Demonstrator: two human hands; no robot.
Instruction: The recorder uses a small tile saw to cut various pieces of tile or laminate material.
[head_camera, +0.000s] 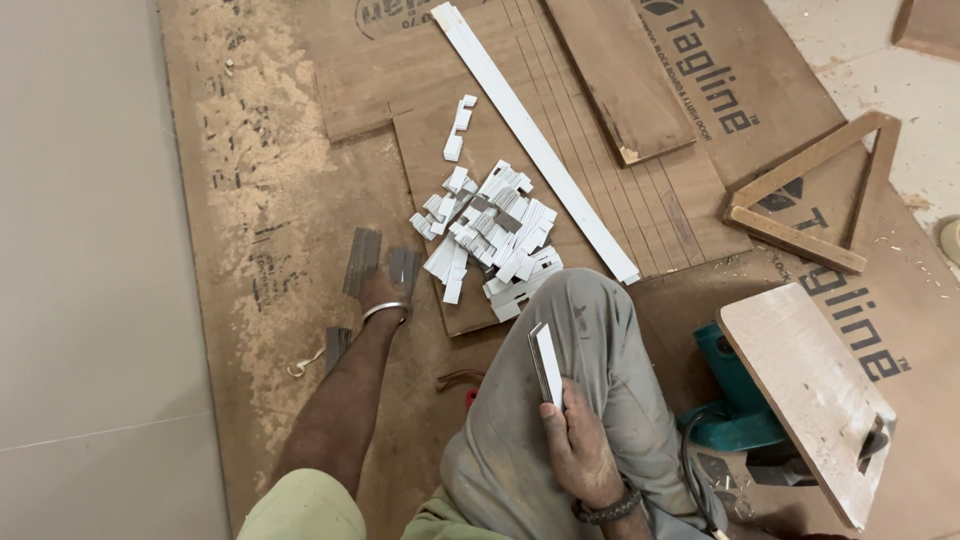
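Head view: right hand (580, 445) gripping thin white strips (547, 365), left hand (383, 292) flat on grey laminate pieces (364, 260).

dark printed labels (722, 72) on brown plywood sheets (760, 60).

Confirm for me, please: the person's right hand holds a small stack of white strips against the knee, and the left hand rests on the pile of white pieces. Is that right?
Not quite. The head view shows the left hand on grey pieces beside the pile of white pieces, not on it. The right hand does hold a small stack of white strips against the knee.

Left hand (385, 290) outstretched, palm down; right hand (580, 440) on bent knee, fingers clasped
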